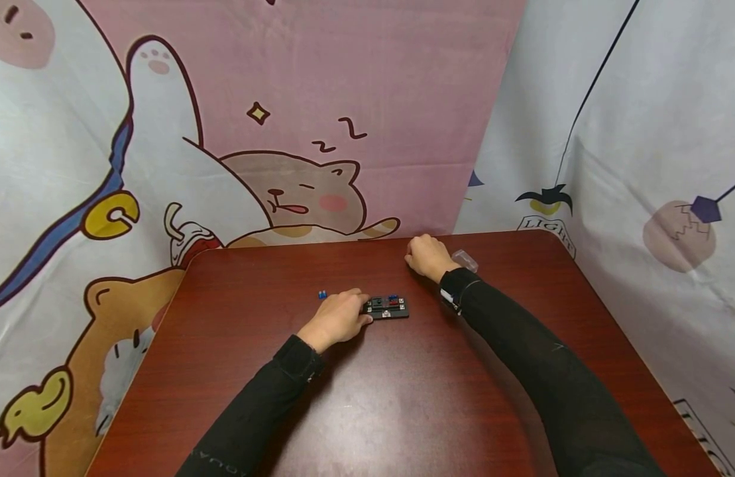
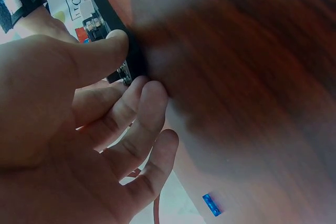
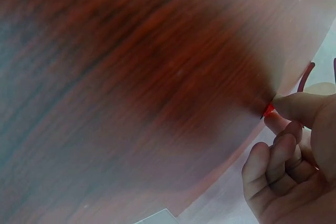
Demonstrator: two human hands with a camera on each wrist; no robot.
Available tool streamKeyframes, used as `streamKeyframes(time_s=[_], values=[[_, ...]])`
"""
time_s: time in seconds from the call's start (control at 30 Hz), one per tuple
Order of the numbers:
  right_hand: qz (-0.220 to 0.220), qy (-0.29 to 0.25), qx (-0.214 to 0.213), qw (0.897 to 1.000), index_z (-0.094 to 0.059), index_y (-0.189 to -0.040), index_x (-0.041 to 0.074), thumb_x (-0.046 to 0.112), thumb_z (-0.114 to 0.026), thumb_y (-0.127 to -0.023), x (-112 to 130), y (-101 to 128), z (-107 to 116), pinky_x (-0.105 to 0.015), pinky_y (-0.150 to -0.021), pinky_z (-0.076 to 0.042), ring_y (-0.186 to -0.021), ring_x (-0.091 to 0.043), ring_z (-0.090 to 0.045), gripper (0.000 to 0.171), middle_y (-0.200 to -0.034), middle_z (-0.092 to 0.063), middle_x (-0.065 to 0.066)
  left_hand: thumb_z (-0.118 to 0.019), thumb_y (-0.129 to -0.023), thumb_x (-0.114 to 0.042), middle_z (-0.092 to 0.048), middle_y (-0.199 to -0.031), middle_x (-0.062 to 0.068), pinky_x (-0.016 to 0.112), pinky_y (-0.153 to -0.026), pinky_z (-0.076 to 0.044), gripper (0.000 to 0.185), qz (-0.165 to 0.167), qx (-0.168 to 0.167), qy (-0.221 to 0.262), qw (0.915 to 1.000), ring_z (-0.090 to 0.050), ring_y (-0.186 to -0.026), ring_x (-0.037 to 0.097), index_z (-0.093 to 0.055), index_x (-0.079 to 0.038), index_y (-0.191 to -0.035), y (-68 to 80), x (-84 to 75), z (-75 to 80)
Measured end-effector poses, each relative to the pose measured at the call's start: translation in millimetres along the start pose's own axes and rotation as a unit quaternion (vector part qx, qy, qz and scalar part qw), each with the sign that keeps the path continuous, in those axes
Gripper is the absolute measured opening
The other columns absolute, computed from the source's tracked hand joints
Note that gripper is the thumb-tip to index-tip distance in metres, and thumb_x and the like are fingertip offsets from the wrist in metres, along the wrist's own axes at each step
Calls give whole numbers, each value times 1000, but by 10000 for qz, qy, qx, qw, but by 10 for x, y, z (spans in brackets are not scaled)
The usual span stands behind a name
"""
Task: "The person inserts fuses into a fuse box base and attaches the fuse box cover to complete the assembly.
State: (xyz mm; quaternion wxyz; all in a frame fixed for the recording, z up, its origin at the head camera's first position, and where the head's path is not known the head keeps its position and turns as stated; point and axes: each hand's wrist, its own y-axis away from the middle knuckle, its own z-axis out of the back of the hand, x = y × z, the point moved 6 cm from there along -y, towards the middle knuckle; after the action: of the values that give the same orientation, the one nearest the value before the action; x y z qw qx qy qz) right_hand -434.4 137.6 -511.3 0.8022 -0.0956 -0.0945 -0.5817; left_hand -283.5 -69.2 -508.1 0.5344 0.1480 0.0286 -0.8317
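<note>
My left hand [image 1: 340, 317] grips the left end of a small black board [image 1: 390, 313] lying on the table. In the left wrist view, the thumb presses the edge of the black board [image 2: 109, 11], and the other fingers lie on its far side. Metal contacts and small red and blue parts sit on the board. Toward the table's back edge, my right hand [image 1: 428, 257] pinches a tiny red piece [image 3: 268, 109] between thumb and index finger, close to the tabletop. The red piece is mostly covered by the fingertips, so its kind cannot be told.
A small blue piece [image 1: 322, 295] lies left of the board, behind my left hand. A clear plastic container [image 1: 464, 260] stands just right of my right wrist. The reddish-brown table [image 1: 367, 411] ends at a printed cloth backdrop [image 1: 415, 99] behind and to the right.
</note>
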Motion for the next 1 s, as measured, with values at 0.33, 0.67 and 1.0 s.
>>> streamKeyframes(time_s=[0.33, 0.67, 1.0], values=[[34, 34, 168, 9998, -85, -104, 7, 22, -73, -106, 0, -2, 0, -49, -90, -63, -94, -28, -75, 19, -104, -82, -10, -75, -108, -35, -67, -150, 13, 51, -104, -60, 54, -28, 5, 20, 10000, -72, -130, 35, -65, -9, -154, -1, 8, 0], [107, 79, 204, 9997, -84, -110, 7, 23, -70, -108, 9, 2, 45, -50, -95, -62, -100, -30, -76, 22, -111, -82, -11, -74, -108, -34, -68, -149, 12, 51, -102, -61, 53, -93, -13, 26, 10000, -73, -127, 35, -65, -9, -154, -2, 8, 9], [723, 29, 51, 9974, -85, -111, 7, 20, -68, -108, 207, 162, 161, -48, -88, -63, -95, -26, -77, 21, -110, -83, -11, -74, -108, -35, -66, -153, 13, 51, -105, -61, 54, -92, 7, 15, 10000, -72, -129, 35, -65, -9, -154, -5, 9, 5]])
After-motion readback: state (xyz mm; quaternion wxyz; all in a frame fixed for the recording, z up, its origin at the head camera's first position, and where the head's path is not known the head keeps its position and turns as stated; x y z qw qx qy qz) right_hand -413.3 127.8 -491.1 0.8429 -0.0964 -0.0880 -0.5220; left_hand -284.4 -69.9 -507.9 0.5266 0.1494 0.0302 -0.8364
